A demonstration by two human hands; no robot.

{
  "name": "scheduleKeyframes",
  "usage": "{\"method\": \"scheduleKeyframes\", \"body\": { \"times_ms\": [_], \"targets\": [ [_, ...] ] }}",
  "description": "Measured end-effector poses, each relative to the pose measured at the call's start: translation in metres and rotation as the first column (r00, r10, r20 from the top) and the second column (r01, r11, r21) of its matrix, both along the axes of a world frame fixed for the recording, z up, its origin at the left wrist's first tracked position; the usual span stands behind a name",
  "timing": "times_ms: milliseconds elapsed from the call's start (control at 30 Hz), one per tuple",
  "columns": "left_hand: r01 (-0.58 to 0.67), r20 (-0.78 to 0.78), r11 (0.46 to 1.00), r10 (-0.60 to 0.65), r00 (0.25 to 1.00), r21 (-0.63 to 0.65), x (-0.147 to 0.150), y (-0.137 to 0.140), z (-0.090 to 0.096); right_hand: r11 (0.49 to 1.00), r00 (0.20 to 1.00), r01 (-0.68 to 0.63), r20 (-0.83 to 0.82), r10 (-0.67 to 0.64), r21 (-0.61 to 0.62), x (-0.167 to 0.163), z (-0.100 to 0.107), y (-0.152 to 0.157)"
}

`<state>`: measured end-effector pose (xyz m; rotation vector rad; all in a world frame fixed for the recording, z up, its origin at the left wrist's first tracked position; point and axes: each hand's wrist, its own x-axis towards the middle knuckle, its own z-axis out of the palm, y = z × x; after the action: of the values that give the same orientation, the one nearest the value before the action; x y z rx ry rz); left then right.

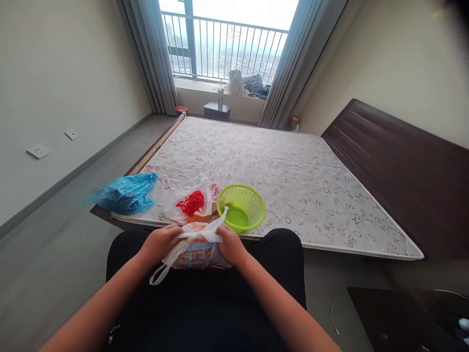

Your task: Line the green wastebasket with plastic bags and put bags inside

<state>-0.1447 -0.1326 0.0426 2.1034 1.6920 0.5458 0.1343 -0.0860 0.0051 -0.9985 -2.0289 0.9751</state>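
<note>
A white plastic bag (196, 252) with orange print rests on my lap, its contents hidden inside. My left hand (163, 243) is closed on the twisted top of the bag at its left side, one loop handle hanging below. On the right, my right hand (230, 244) pinches the other end of the white strip. Just beyond my hands a green plastic basket (242, 208) sits on the mattress edge. Left of it lies an open clear bag (170, 195) with a crumpled red plastic bag (191, 203) on it.
The lettered mattress (278, 166) stretches ahead, with a dark headboard (395, 142) at right. A blue plastic bag (126, 193) lies on its left corner. Beyond stand a small nightstand (217, 110) and a windowsill with bags (236, 83). A dark low surface (384, 318) is at lower right.
</note>
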Motion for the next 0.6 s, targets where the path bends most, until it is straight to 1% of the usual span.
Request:
{"method": "scheduleKeyframes", "body": {
  "times_ms": [33, 67, 100, 133, 167, 200, 233, 267, 300, 333, 367, 400, 467, 500, 567, 600],
  "targets": [
    [-0.1, 0.069, 0.995, 0.099, 0.993, 0.012, -0.009, -0.001, -0.002, 0.999, 0.999, 0.041, 0.004, -0.041, -0.004, 0.005, -0.003, 0.001],
    [-0.235, 0.144, 0.972, 0.23, 0.963, 0.019, -0.018, -0.002, -0.004, 0.994, 0.995, 0.103, 0.003, -0.103, -0.021, 0.01, -0.007, 0.003],
    [-0.383, 0.223, 0.924, 0.371, 0.901, 0.009, -0.027, -0.004, -0.008, 0.983, 0.984, 0.176, -0.001, -0.176, -0.053, 0.014, -0.012, 0.004],
    [-0.516, 0.299, 0.856, 0.499, 0.814, -0.023, -0.035, -0.005, -0.012, 0.965, 0.969, 0.246, -0.001, -0.247, -0.094, 0.018, -0.017, 0.006],
    [-0.614, 0.367, 0.786, 0.594, 0.716, -0.075, -0.043, -0.007, -0.016, 0.944, 0.953, 0.301, 0.003, -0.304, -0.135, 0.022, -0.021, 0.007],
    [-0.667, 0.426, 0.732, 0.653, 0.626, -0.141, -0.048, -0.008, -0.021, 0.928, 0.942, 0.332, 0.006, -0.336, -0.17, 0.026, -0.024, 0.008],
    [-0.673, 0.472, 0.709, 0.677, 0.565, -0.211, -0.053, -0.01, -0.025, 0.922, 0.941, 0.333, 0.006, -0.338, -0.197, 0.029, -0.026, 0.008],
    [-0.645, 0.503, 0.715, 0.676, 0.538, -0.27, -0.055, -0.012, -0.027, 0.928, 0.95, 0.305, 0.0, -0.312, -0.214, 0.031, -0.025, 0.008],
    [-0.601, 0.517, 0.737, 0.661, 0.544, -0.31, -0.056, -0.014, -0.028, 0.94, 0.964, 0.257, -0.013, -0.267, -0.223, 0.034, -0.023, 0.008],
    [-0.554, 0.513, 0.763, 0.64, 0.572, -0.333, -0.055, -0.016, -0.027, 0.952, 0.976, 0.204, -0.031, -0.216, -0.228, 0.035, -0.019, 0.007],
    [-0.51, 0.491, 0.792, 0.609, 0.623, -0.336, -0.054, -0.018, -0.024, 0.96, 0.984, 0.152, -0.051, -0.168, -0.234, 0.036, -0.013, 0.007],
    [-0.467, 0.454, 0.826, 0.564, 0.69, -0.316, -0.052, -0.02, -0.017, 0.963, 0.989, 0.113, -0.064, -0.133, -0.243, 0.036, -0.006, 0.006],
    [-0.368, 0.347, 0.905, 0.422, 0.838, -0.211, -0.047, -0.023, 0.001, 0.963, 0.993, 0.086, -0.052, -0.103, -0.256, 0.034, 0.008, 0.004],
    [-0.305, 0.284, 0.941, 0.334, 0.899, -0.143, -0.044, -0.023, 0.012, 0.963, 0.995, 0.089, -0.023, -0.098, -0.254, 0.031, 0.015, 0.003],
    [-0.152, 0.158, 0.988, 0.156, 0.975, -0.033, -0.035, -0.021, 0.03, 0.971, 0.996, 0.076, 0.054, -0.065, -0.228, 0.024, 0.022, 0.0],
    [-0.065, 0.102, 0.998, 0.067, 0.993, -0.019, -0.029, -0.019, 0.034, 0.977, 0.996, 0.042, 0.085, -0.024, -0.208, 0.019, 0.022, -0.001]
  ]
}}
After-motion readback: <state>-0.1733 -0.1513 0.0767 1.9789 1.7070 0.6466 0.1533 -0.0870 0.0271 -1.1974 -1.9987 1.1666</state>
